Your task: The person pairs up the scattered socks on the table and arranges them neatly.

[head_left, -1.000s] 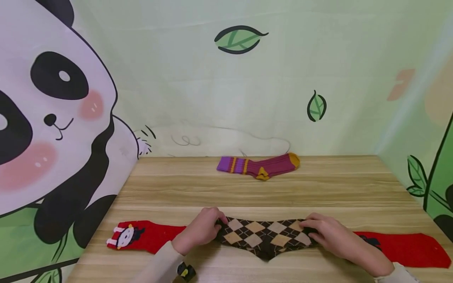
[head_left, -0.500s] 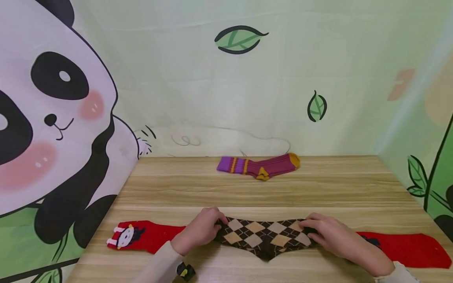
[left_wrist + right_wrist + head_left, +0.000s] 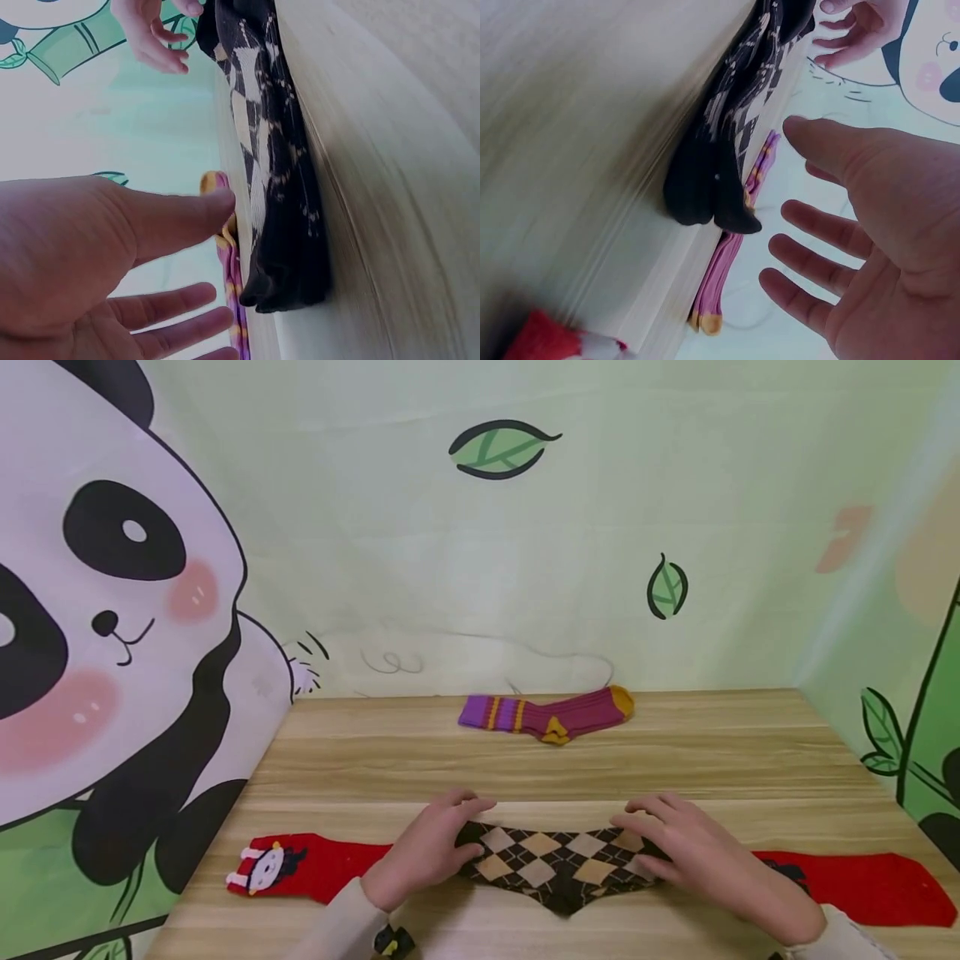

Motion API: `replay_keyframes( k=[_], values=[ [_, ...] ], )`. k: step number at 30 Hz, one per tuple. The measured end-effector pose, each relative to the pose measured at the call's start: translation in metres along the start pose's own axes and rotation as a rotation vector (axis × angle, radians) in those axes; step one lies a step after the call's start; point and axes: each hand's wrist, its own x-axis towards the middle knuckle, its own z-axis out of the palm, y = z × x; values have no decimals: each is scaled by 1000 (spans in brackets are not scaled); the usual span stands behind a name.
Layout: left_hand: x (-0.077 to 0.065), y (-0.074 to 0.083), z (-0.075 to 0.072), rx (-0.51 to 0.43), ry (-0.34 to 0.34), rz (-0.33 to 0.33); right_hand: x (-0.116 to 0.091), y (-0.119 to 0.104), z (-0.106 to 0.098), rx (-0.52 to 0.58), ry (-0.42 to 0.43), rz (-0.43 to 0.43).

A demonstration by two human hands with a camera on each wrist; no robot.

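Observation:
A black argyle sock point(image 3: 558, 860) with tan and grey diamonds lies lengthwise across the front of the table, its heel pointing toward me. Over its left end hovers my left hand point(image 3: 431, 843), fingers spread and loose. My right hand point(image 3: 693, 853) is held the same way over the other end. In the left wrist view, thumb and fingers stand apart from the dark end of the argyle sock point(image 3: 289, 217). The right wrist view shows two dark layers at the end of the argyle sock point(image 3: 712, 172), with a gap between them and my fingers.
A red sock with a cartoon figure point(image 3: 337, 860) lies to the left, partly behind my left forearm. Another red sock point(image 3: 877, 887) lies to the right, partly covered by my right arm. Farther back rests a purple and maroon sock point(image 3: 577, 714) with yellow heel and toe, near the printed backdrop point(image 3: 375, 552).
Both hands have let go of the argyle sock's ends; their fingers have opened and lifted slightly. The sock stays in place. The head view has shifted a little.

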Motion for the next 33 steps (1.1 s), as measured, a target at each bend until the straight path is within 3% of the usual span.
replay_keyframes(
  k=[10, 24, 33],
  values=[
    [-1, 11, 4, -33, -121, 60, 10, -5, 10, -3, -2, -132],
    [2, 9, 8, -37, -175, 159, 15, -13, 15, 144, -174, -88],
    [1, 8, 12, 1, -184, 165, 15, -14, 21, 162, -193, -110]
  ],
)
